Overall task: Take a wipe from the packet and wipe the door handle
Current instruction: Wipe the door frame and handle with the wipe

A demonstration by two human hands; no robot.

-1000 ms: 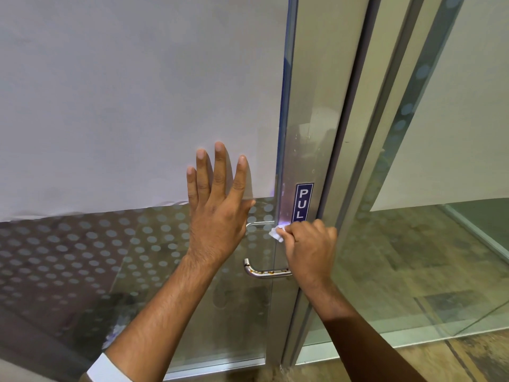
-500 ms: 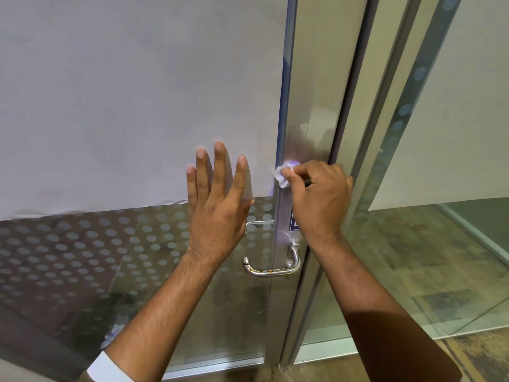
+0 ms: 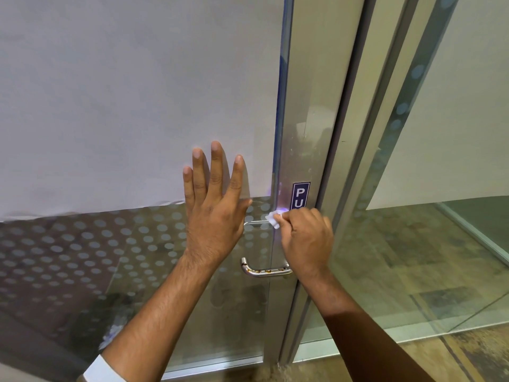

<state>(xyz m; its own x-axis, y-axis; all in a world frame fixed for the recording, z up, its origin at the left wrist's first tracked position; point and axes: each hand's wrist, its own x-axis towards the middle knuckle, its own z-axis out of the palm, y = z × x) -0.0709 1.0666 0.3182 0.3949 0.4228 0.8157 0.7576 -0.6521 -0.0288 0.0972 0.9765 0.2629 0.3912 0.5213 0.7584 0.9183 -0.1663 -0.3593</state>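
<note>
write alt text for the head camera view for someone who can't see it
A right hand presses a small white wipe against the metal stile of a glass door, just above the steel door handle and below a blue sign. The left hand lies flat, fingers spread, on the door's glass.

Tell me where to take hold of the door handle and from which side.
Grip the horizontal bar of the door handle, the only part showing, near its curved left end, coming from the front with fingers over the top. The right hand, pinching the wipe, covers the right end.
</note>
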